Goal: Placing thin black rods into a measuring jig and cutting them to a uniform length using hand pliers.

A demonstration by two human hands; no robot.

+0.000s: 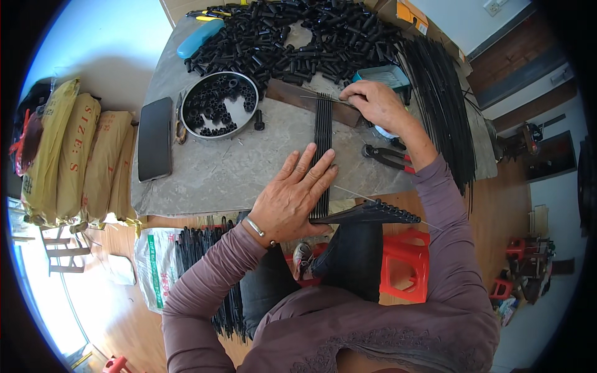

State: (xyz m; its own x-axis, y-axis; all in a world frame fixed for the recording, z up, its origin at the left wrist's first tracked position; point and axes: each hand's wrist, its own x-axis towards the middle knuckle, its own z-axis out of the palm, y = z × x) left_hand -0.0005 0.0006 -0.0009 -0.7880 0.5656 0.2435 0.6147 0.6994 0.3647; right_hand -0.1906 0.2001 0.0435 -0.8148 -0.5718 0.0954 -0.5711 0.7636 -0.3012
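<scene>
A dark phone point(155, 140) lay near a round tin point(235, 112) of black tubes point(219, 93), the left hand point(295, 198) rested, fingers slightly apart, on black rods point(323, 127) reaching across the tabletop point(193, 177) onto a brown block point(285, 96), and the right hand point(380, 107) pinched a thin wire point(334, 99) across their far ends, near red-handled pincers point(387, 156).

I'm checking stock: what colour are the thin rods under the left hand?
The thin rods are black, best seen in the head view.

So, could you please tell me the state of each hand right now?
Left hand: open, fingers spread over the black strips.
Right hand: closed, apparently pinching a thin metal rod.
</scene>
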